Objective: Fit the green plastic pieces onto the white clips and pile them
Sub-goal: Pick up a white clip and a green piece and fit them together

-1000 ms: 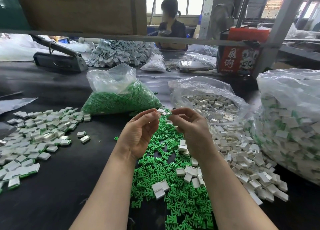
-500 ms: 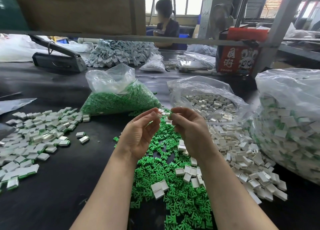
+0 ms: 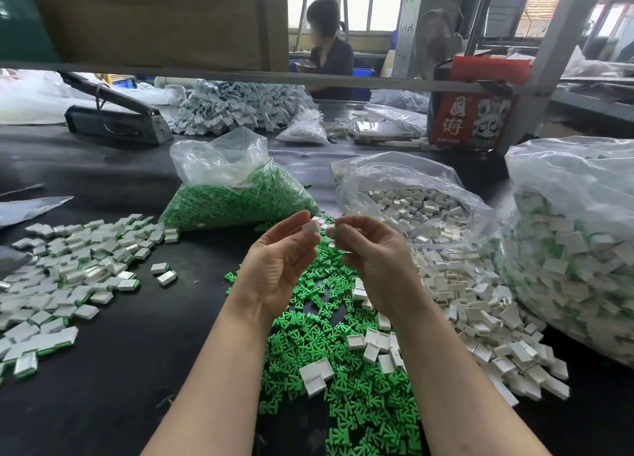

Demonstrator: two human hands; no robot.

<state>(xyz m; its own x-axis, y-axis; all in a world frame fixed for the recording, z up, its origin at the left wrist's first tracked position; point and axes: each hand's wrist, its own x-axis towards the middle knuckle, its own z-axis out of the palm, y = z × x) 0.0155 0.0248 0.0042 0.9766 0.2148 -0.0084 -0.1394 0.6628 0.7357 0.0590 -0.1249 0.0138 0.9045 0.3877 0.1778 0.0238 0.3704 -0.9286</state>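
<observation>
Since a second ago both hands have drawn slightly apart above the loose green pieces (image 3: 329, 352) spread on the black table (image 3: 144, 370), between the finished pile (image 3: 65, 270) and the heap of white clips (image 3: 480, 304). Left hand (image 3: 279, 260) pinches a white clip (image 3: 311, 226); right hand (image 3: 372, 256) pinches something too hidden to name. Best to square the clip's open side, then press straight in

My right hand (image 3: 372, 263) curls over whatever it pinches — I can't make out the piece. The heap of finished clips (image 3: 65, 270) and the big bag (image 3: 576, 260) run off the edges (left and right), the far worker's (image 3: 329, 47) face blurred.
</observation>
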